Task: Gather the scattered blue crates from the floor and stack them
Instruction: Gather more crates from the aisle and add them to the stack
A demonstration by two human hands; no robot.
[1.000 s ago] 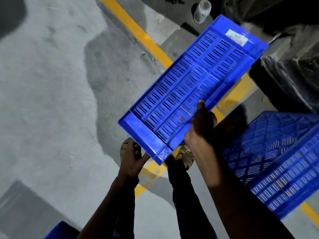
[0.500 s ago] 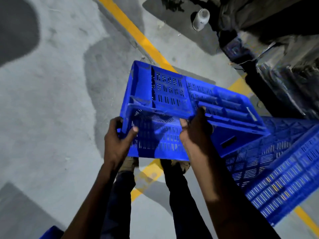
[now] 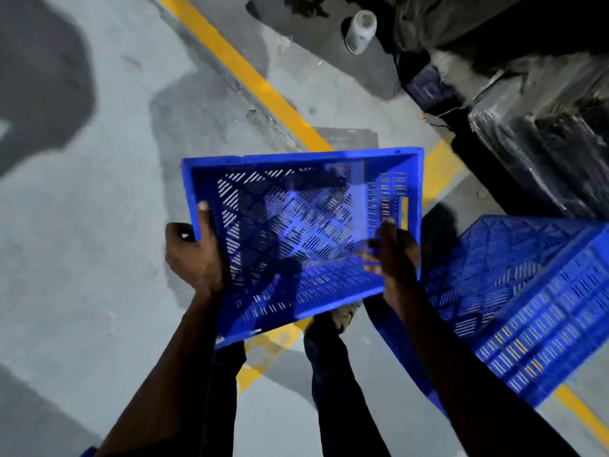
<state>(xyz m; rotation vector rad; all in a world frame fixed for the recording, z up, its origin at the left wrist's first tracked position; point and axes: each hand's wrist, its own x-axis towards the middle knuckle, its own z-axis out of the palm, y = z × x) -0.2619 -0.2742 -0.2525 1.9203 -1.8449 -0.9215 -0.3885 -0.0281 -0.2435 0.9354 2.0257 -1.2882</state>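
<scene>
I hold a blue slatted crate (image 3: 296, 179) in the air in front of me, its open side facing up toward me. My left hand (image 3: 192, 253) grips its left wall, thumb over the rim. My right hand (image 3: 392, 252) grips the right wall near the corner. A second blue crate (image 3: 514, 291) lies tilted on the floor to the right, partly hidden by my right arm.
A yellow line (image 3: 250, 77) runs diagonally across the grey concrete floor. A white jar (image 3: 361, 31) lies at the top. Dark wrapped bundles (image 3: 543, 127) fill the upper right. A scrap of blue (image 3: 87, 451) shows at the bottom left edge. My legs and feet stand below the crate.
The held crate has turned over from bottom-up to open side up. My left hand moved from below it to its left wall, and my right hand shifted to the right wall.
</scene>
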